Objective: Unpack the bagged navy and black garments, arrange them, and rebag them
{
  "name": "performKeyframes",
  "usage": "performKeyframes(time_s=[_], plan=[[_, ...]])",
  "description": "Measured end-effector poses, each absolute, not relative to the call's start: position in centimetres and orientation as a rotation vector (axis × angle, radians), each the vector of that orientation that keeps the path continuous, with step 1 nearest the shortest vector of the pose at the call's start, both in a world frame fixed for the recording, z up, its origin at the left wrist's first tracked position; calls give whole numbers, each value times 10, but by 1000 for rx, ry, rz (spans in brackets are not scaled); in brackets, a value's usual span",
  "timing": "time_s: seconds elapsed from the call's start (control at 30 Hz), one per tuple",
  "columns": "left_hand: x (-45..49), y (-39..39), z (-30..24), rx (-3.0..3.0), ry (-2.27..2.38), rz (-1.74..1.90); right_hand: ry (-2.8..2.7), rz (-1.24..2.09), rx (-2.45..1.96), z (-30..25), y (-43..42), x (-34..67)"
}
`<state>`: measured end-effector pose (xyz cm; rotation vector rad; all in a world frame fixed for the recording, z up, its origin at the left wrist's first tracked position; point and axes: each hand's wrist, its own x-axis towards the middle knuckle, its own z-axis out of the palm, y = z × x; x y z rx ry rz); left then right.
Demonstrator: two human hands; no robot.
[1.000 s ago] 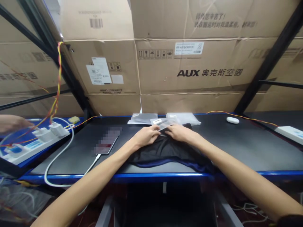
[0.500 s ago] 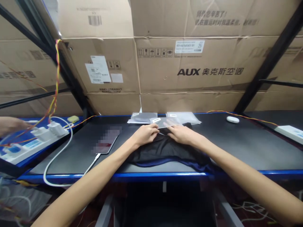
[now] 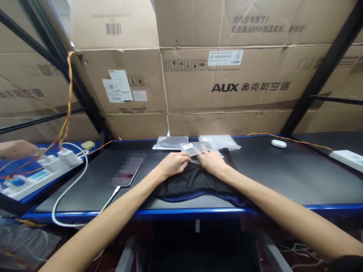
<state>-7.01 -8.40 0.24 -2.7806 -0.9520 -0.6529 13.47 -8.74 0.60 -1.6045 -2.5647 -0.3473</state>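
A clear plastic bag (image 3: 198,148) with a small white label lies between my hands, on top of a dark cloth (image 3: 193,183) with a blue edge. My left hand (image 3: 175,164) has its fingers curled in a pinch at the bag's near left edge. My right hand (image 3: 212,162) bends over the bag's near edge further right, its fingers slightly blurred and closing on the plastic. Part of the cloth lies hidden beneath the bag and both hands.
Two stacks of labelled plastic bags, a left stack (image 3: 171,142) and a right stack (image 3: 219,142), lie at the back. A charging phone (image 3: 129,172) is at left, a white case (image 3: 278,143) at right. Another person's hand (image 3: 19,149) reaches toward a power strip (image 3: 42,175).
My right hand has shifted slightly left and down. The labelled bag shows more plainly between my hands. The other person's hand has moved slightly right.
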Motion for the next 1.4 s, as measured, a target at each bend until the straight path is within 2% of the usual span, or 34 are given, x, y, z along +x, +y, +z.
performKeyframes(time_s=[0.27, 0.4, 0.7, 0.83, 1.07, 1.23, 1.4], plan=[[-71, -81, 3, -2761, -1000, -707, -2667, -392, -1243, -5, -105, 161], [-72, -81, 4, -2776, -1007, -662, -2679, -348, -1261, -4, -103, 161], [-74, -85, 10, -2721, -1106, -618, -2592, -8, -953, 7, -112, 204], [-74, -85, 9, -2661, -1097, -614, -2433, -173, -1033, 3, -108, 236], [-80, -77, 8, -2658, -1137, -734, -2569, -425, -1199, -7, -98, 244], [-78, -82, 15, -2652, -1189, -582, -2596, -481, -1081, -8, -99, 235], [-56, -96, 22, -2711, -841, -618, -2532, -637, -873, -12, -98, 233]])
